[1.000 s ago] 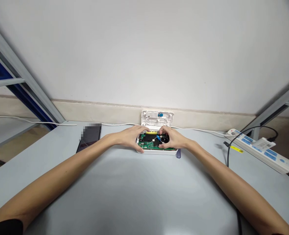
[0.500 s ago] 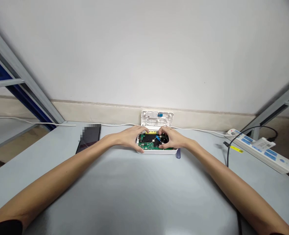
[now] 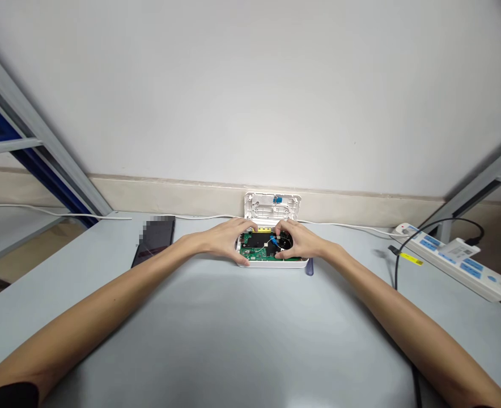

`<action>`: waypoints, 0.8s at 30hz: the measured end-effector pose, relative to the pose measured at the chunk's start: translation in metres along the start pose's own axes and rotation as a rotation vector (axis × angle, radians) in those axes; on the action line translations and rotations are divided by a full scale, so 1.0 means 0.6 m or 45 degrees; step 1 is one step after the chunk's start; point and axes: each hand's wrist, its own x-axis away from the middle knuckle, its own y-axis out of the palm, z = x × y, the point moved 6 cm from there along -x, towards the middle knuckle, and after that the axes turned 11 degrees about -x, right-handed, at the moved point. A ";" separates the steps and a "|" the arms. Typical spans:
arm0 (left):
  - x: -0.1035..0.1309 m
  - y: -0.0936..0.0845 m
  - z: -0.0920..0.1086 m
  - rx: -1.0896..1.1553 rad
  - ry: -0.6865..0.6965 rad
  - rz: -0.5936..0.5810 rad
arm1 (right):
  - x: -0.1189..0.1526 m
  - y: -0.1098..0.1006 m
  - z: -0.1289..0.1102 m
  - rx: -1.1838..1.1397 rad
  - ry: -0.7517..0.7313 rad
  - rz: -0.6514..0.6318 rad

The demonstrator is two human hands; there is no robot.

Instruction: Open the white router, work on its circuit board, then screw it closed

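Note:
An opened white router [image 3: 272, 264] lies on the table, its green circuit board [image 3: 257, 250] showing a black plate and a thin white cable with a blue connector [image 3: 273, 240]. My left hand [image 3: 229, 238] curves round the left end, thumb on the near edge and fingers on the far one. From the right, my right hand [image 3: 299, 239] grips the other end, its thumb and index finger reaching over the board. The exact contact of the right fingertips is too small to make out. Behind, the white cover [image 3: 271, 207] leans upright against the wall.
A dark phone [image 3: 155, 238] lies to the left. On the right are a white power strip [image 3: 454, 260] with a plugged-in adapter [image 3: 458, 249] and a black cable with a yellow tag [image 3: 412, 259]. A bluish tool handle [image 3: 309, 267] pokes out beside the router. A white cord runs along the wall.

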 end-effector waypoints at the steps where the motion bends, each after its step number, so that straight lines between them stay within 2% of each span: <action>1: 0.000 0.000 0.000 0.003 0.000 0.000 | 0.000 0.000 0.000 -0.001 -0.005 0.003; 14: 0.000 -0.002 0.002 -0.010 -0.008 -0.009 | 0.000 -0.008 -0.007 0.048 -0.073 0.023; 21: 0.003 -0.006 0.006 0.003 -0.011 -0.016 | 0.007 -0.045 0.007 -0.215 0.024 0.011; 24: 0.003 -0.005 0.005 0.012 -0.018 -0.017 | 0.010 -0.051 0.010 -0.230 0.095 0.043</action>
